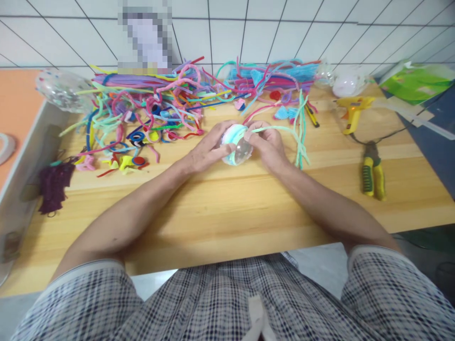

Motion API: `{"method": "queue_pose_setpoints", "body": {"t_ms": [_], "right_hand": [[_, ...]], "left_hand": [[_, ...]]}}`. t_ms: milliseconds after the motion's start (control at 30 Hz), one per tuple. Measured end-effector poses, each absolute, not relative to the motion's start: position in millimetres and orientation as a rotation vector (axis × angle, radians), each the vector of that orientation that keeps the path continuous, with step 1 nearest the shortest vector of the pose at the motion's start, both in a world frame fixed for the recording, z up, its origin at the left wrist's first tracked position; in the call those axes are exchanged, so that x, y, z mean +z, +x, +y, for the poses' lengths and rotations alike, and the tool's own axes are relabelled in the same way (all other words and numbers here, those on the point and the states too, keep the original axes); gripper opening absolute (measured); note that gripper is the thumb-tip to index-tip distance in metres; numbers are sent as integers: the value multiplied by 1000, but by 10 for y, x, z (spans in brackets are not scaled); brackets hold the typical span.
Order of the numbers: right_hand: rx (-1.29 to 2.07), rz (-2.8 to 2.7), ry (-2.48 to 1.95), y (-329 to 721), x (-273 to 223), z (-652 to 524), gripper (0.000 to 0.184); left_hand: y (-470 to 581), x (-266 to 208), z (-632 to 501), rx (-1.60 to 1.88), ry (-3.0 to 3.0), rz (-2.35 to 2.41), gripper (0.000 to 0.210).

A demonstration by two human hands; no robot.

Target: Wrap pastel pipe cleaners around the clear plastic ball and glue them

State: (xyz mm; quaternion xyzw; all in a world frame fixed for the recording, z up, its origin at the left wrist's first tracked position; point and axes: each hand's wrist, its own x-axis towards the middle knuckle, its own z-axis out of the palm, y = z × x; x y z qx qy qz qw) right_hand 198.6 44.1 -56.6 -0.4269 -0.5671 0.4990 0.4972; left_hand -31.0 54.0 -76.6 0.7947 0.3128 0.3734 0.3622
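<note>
Held up over the middle of the wooden table is a clear plastic ball (243, 152), partly covered with rows of pastel green, blue and purple pipe cleaner. My left hand (216, 147) is wrapped round its left side, the thumb lying across the front. On the right side, my right hand (266, 142) pinches a mint-green pipe cleaner (284, 128) against the ball; its loose end arches off to the right. More mint-green pipe cleaners (302, 128) lie on the table just right of that hand. The fingertips behind the ball are hidden.
Tangled pipe cleaners (152, 104) heap along the tiled wall, with blue bundles (277, 71) beside them. A yellow glue gun (353, 111), green-yellow pliers (372, 173) and a small cutter (312, 115) lie right. Clear balls (350, 83) stand behind. Dark purple tassels (55, 187) lie left.
</note>
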Motion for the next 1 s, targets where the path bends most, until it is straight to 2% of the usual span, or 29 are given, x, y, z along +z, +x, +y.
{"method": "queue_pose_setpoints", "body": {"t_ms": [333, 800, 1000], "right_hand": [[1206, -1359, -994, 1987, -563, 439, 43], [1229, -1354, -997, 1989, -547, 448, 56], [1187, -1377, -1021, 1991, -568, 457, 50]], "left_hand": [[-339, -749, 511, 945, 2033, 829, 84], [-311, -762, 516, 970, 2030, 830, 89], [-322, -790, 543, 949, 2043, 835, 91]]}}
